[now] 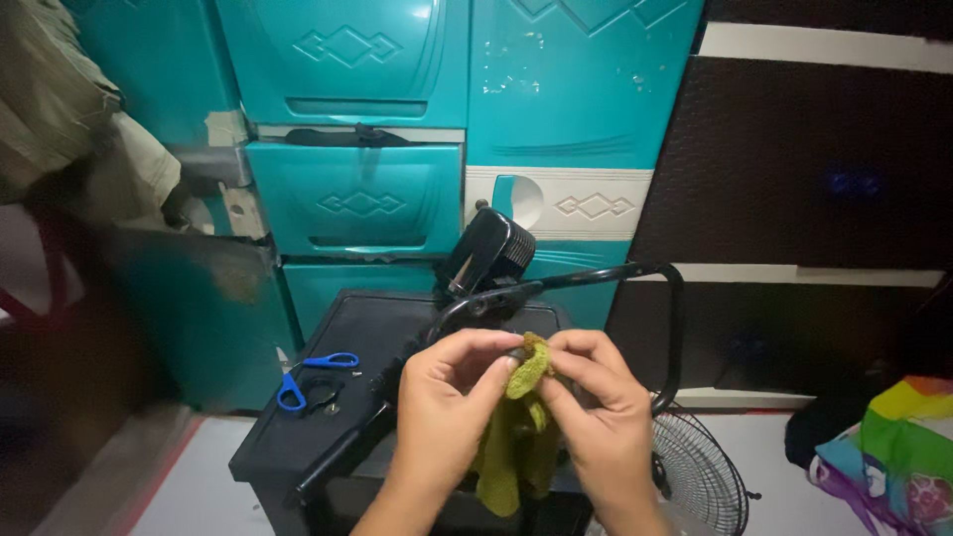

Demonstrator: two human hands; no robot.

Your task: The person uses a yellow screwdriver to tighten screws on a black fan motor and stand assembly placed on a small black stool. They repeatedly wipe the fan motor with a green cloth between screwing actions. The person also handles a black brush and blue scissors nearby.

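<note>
Both hands pinch an olive-green cloth [516, 437] at its top fold — left hand [447, 397], right hand [596, 407] — above the black box's [288, 447] right edge; blue scissors [310, 375] lie at its left. Keeping the fingertips close at the fold should steady the cloth.

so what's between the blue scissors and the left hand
In the head view, the bare black top and a black bar lie between the blue scissors and the left hand, which pinches the green cloth.

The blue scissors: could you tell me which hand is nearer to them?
Left. The left hand is just right of the scissors; the right hand is farther right, both pinching the green cloth.
</note>
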